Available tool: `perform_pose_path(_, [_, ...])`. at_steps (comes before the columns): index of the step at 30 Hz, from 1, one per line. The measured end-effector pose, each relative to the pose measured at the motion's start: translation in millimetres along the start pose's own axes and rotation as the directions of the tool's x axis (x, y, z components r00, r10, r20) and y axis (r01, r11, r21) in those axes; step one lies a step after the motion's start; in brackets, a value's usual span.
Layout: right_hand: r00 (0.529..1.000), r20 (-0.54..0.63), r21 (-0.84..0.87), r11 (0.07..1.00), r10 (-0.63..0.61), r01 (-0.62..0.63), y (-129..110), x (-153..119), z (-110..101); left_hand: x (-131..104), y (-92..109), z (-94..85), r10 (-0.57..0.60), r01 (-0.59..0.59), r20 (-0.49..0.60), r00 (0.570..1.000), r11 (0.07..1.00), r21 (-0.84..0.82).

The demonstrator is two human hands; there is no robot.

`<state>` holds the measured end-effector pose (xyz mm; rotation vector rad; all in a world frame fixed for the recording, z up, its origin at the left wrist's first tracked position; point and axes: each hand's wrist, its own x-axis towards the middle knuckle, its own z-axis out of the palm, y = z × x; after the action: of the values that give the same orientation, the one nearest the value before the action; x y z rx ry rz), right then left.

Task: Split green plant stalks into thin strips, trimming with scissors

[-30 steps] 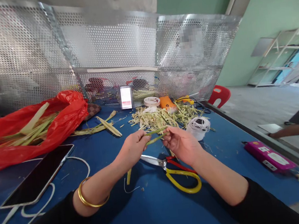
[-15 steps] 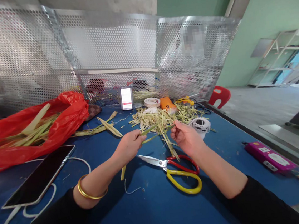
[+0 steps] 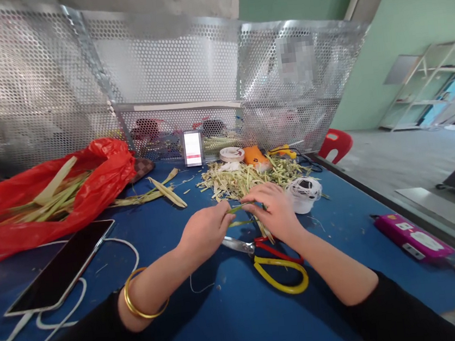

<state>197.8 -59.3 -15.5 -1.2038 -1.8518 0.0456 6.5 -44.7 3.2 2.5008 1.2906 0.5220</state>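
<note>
My left hand (image 3: 207, 228) pinches a narrow green leaf strip (image 3: 237, 209) between thumb and fingers. Close by on the right, my right hand (image 3: 271, 209) has its thumb and fingers closed on the same strip; part of it is hidden behind the fingers. Below the hands lie large scissors (image 3: 282, 275) with one yellow and one red handle, their blades pointing left. A heap of cut dry leaf pieces (image 3: 228, 180) spreads just beyond my hands. Beside my right hand stands a tub of white string (image 3: 305, 194).
At the left are a red plastic bag (image 3: 108, 167) of long leaves and a tablet (image 3: 64, 268) with a white cable. A tape roll (image 3: 231, 154), orange packet (image 3: 255, 157) and phone (image 3: 192, 148) stand at the back. A purple pack (image 3: 413, 237) lies at the right.
My hands have come closer together, the left moving right and slightly down. My right hand has turned over, its back now showing, and its fingers reach toward the left hand.
</note>
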Motion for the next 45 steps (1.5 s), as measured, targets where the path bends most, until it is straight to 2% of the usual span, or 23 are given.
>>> perform_pose_path(3, [0.989,0.015,0.189,0.971,0.144,-0.145,0.6,-0.7,3.3,0.2,2.2,-0.9,0.012,-0.012,0.010,1.000,1.000,-0.022])
perform_pose_path(6, [0.940,0.027,0.415,0.852,0.340,-0.320,-0.2,-0.6,3.5,2.2,0.9,-1.6,0.014,-0.013,0.017,1.000,0.997,-0.078])
perform_pose_path(8, [0.896,0.017,0.505,0.769,0.444,-0.391,0.9,0.0,3.1,3.5,-1.0,-1.6,0.014,-0.012,0.017,1.000,0.994,-0.109])
perform_pose_path(10, [0.848,-0.076,0.534,0.739,0.525,-0.410,6.0,1.1,2.4,4.8,-3.2,-2.2,0.003,-0.001,0.011,1.000,0.990,-0.141])
perform_pose_path(12, [0.812,-0.204,0.489,0.775,0.548,-0.400,15.4,2.7,0.5,6.3,-5.6,-3.9,-0.029,0.030,0.010,1.000,0.981,-0.192])
perform_pose_path(14, [0.824,-0.279,0.363,0.849,0.493,-0.385,26.2,4.9,-3.3,7.9,-8.4,-6.6,-0.077,0.077,0.009,0.997,0.960,-0.269])
perform_pose_path(17, [0.914,-0.270,0.098,0.953,0.301,-0.285,35.1,8.4,-11.5,9.8,-12.5,-10.5,-0.146,0.136,0.009,0.989,0.901,-0.411])
perform_pose_path(19, [0.967,-0.212,-0.007,0.989,0.144,-0.149,33.0,10.4,-16.3,10.3,-14.3,-12.3,-0.181,0.164,0.012,0.983,0.858,-0.486])
perform_pose_path(21, [0.994,-0.108,-0.028,1.000,0.002,-0.005,26.7,11.4,-18.6,10.4,-14.8,-13.3,-0.214,0.196,0.030,0.976,0.816,-0.545])
perform_pose_path(25, [0.985,0.061,-0.054,0.984,-0.164,0.168,17.4,10.5,-16.2,10.8,-13.1,-14.4,-0.259,0.267,0.109,0.960,0.725,-0.635])
perform_pose_path(31, [0.982,0.096,-0.192,0.965,-0.165,0.181,18.3,8.5,-15.6,11.7,-12.2,-15.9,-0.290,0.341,0.193,0.937,0.647,-0.682])
perform_pose_path(37, [0.967,0.151,-0.283,0.929,-0.203,0.239,11.7,9.7,-18.7,10.1,-15.5,-15.6,-0.243,0.349,0.250,0.937,0.642,-0.683])
perform_pose_path(40, [0.965,0.166,-0.391,0.885,-0.203,0.254,7.1,8.3,-19.0,10.0,-14.7,-13.7,-0.218,0.348,0.273,0.937,0.647,-0.679])
perform_pose_path(43, [0.978,0.111,-0.520,0.828,-0.179,0.210,1.2,3.3,-16.9,9.5,-8.6,-12.3,-0.202,0.353,0.294,0.934,0.636,-0.686])
perform_pose_path(45, [0.991,0.007,-0.504,0.856,-0.132,0.117,-3.2,-1.2,-13.8,8.6,-3.0,-12.4,-0.196,0.359,0.305,0.932,0.615,-0.702])
